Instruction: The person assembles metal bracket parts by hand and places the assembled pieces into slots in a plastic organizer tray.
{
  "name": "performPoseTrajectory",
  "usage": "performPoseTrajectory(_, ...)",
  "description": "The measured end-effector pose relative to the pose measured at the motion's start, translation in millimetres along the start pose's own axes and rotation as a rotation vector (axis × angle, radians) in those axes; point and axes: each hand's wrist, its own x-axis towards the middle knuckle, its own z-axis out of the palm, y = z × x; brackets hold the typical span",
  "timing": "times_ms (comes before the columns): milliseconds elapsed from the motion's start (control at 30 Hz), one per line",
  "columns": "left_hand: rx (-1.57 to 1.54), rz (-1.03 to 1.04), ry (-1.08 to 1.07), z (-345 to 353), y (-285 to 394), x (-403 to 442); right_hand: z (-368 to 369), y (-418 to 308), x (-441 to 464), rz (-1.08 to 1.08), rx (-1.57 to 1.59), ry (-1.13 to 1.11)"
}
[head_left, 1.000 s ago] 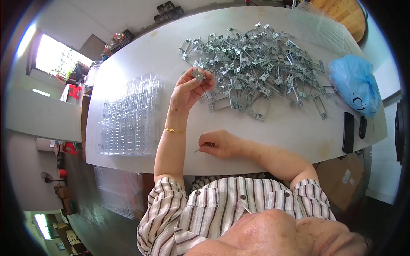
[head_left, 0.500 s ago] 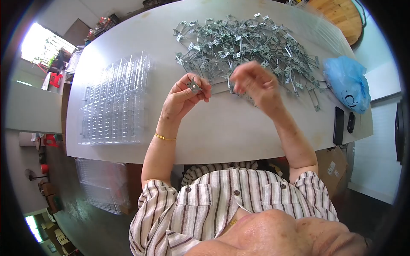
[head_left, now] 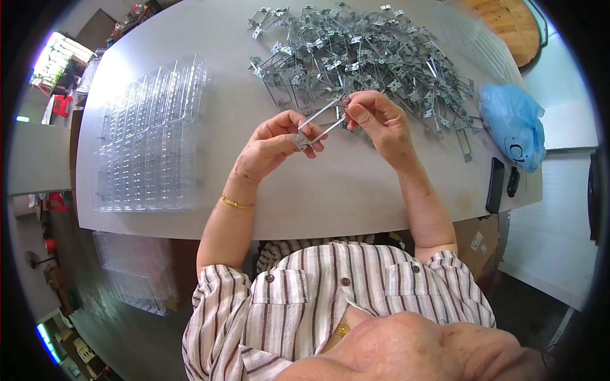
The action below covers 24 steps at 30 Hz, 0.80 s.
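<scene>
Between both hands I hold one metal wire bracket (head_left: 326,133), with two parallel rods and a small plate at its near end. My left hand (head_left: 274,141) pinches the plate end between thumb and fingers. My right hand (head_left: 381,124) is closed on the far end, whose fitting is mostly covered by the fingers. Just beyond my hands a tangled pile of similar metal brackets (head_left: 362,60) spreads over the white table (head_left: 305,197).
On the left of the table lies a clear plastic tray (head_left: 149,136) with rows of compartments. At the right are a blue plastic bag (head_left: 512,124), a black phone (head_left: 495,185) and a small black object (head_left: 513,182). More clear trays (head_left: 136,270) stand below the table's left edge.
My right hand, blurred and apart before, has come to the bracket's far end and gripped it. The bracket's rods now show clearly between both hands. The view has shifted slightly.
</scene>
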Motion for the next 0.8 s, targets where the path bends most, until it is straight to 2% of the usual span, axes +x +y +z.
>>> performPoseTrajectory(233,-0.216,-0.074,-0.025,8,1,4,-1,10,-9,-0.033,0.009,0.0)
performPoseTrajectory(433,0.09,-0.112,0.03,16,-7,2,4,11,-16,-0.095,-0.119,-0.055)
performPoseTrajectory(533,0.06,-0.094,0.059,21,-6,2,5,6,-12,-0.286,-0.329,0.01)
performPoseTrajectory(633,0.059,-0.068,0.077,18,-6,0,4,9,-17,-0.183,-0.232,0.135)
performPoseTrajectory(800,0.065,-0.061,0.094,16,-8,0,4,9,-17,-0.231,-0.372,0.138)
